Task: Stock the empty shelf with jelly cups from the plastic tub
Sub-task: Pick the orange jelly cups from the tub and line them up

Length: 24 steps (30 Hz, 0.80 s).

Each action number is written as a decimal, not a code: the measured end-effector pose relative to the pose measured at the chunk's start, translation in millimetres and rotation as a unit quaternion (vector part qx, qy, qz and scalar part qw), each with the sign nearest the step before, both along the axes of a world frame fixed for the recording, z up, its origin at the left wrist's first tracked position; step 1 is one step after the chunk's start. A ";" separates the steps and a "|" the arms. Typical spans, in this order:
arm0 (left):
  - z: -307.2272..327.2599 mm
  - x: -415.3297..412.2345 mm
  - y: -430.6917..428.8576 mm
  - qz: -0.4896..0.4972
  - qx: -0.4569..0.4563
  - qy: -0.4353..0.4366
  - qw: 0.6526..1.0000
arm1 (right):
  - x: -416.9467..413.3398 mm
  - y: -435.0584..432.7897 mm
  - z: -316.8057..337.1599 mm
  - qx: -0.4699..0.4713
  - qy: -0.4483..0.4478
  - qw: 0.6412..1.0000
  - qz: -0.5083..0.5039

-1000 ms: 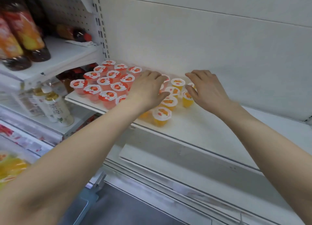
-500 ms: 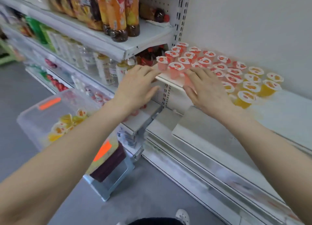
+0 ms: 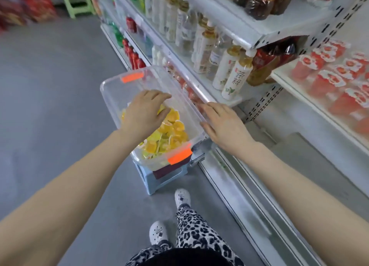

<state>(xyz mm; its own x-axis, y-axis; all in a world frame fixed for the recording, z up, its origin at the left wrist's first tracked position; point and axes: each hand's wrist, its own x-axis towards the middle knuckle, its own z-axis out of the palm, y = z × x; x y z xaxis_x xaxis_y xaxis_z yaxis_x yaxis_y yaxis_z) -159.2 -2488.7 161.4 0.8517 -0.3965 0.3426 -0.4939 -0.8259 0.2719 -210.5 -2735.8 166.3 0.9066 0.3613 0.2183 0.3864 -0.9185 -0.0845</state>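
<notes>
Clear plastic tub (image 3: 111, 86) on a blue stool (image 3: 159, 184) holds yellow jelly cups (image 3: 169, 134), my left hand (image 3: 145, 114) hanging over them, fingers loosely bent and empty, my right hand (image 3: 223, 126) flat at its right rim, red cups (image 3: 327, 82) lining the shelf (image 3: 295, 92) beyond.

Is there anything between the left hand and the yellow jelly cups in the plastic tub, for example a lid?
Nothing visible. The plastic tub has no lid on, and the left hand is directly above the yellow jelly cups inside. The right hand lies at the tub's shelf-side rim, out of the way.
</notes>
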 end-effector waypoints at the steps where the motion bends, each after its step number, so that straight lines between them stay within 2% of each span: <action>1: -10.2 1.5 8.8 0.017 0.001 0.022 1.000 | 8.7 7.0 -10.3 0.004 0.021 1.000 0.013; 9: -79.0 22.0 38.1 0.137 0.007 0.168 0.976 | 98.7 55.6 -91.1 -0.052 0.215 0.968 0.117; 11: -91.7 28.1 37.7 0.157 0.011 0.187 0.970 | 122.1 68.5 -107.0 -0.083 0.228 0.961 0.136; 16: -109.1 30.9 38.7 0.166 0.059 0.160 0.971 | 164.6 102.7 -140.4 -0.190 0.277 0.927 0.165; 20: -112.8 32.3 40.7 0.175 0.062 0.152 0.971 | 174.4 112.1 -150.3 -0.250 0.249 0.913 0.205; 24: -114.6 32.1 40.6 0.169 0.077 0.156 0.970 | 180.1 112.3 -149.1 -0.259 0.235 0.910 0.220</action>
